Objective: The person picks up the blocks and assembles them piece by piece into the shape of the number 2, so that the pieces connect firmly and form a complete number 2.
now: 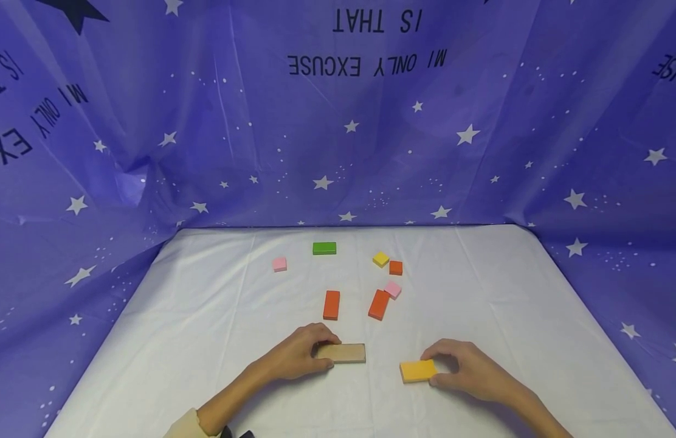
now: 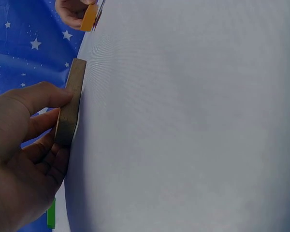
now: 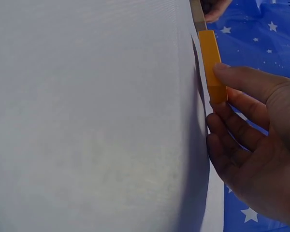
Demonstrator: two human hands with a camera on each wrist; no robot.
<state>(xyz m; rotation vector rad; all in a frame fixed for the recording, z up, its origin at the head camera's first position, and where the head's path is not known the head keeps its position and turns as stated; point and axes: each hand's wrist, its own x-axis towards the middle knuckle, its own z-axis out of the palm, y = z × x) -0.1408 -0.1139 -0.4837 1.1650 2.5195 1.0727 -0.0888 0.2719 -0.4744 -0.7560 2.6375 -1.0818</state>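
Pinching tan block [image 1: 346, 353] and yellow block [image 1: 416, 371], left and right hands [image 1: 301, 353] [image 1: 470, 371] partly covering both

Orange-yellow block [image 3: 211, 63] in right hand [image 3: 267, 157]

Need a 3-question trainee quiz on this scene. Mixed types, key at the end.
1. Multiple choice: what does the left hand hold?
a) a pink block
b) a plain wooden block
c) a red block

2. True or false: the right hand grips a yellow-orange block.

3. Short answer: in the head view, which block lies nearest the starry purple backdrop at the far edge of the white surface?

Key: 1) b; 2) true; 3) the green block.
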